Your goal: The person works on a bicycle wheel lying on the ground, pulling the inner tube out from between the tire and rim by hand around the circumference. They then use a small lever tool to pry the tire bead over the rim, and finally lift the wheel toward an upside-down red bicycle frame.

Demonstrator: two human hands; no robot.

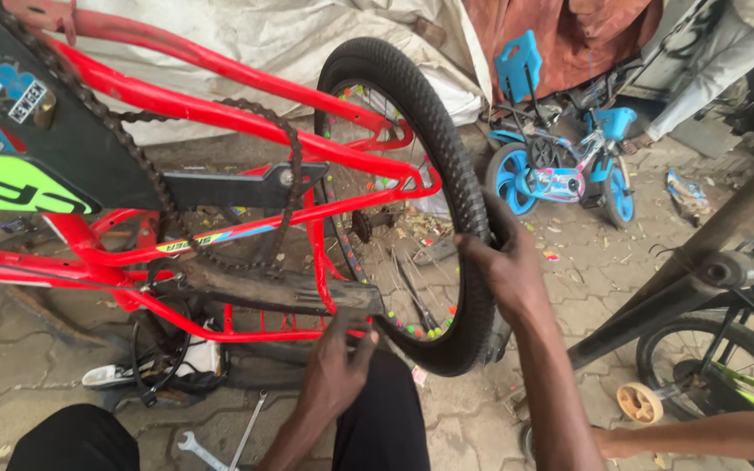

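Right hand on tyre edge

Hidden and cut-off parts around the upturned red bicycle

The red frame runs off the left and top edges; the left hand has its fingertips tucked behind the pedal; the right hand covers part of the tyre; a forearm enters bottom right, its owner unseen.

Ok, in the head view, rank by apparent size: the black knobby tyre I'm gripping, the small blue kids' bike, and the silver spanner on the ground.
1. Black knobby tyre
2. Small blue kids' bike, though it stands farther away
3. Silver spanner, partly cut off by the frame edge
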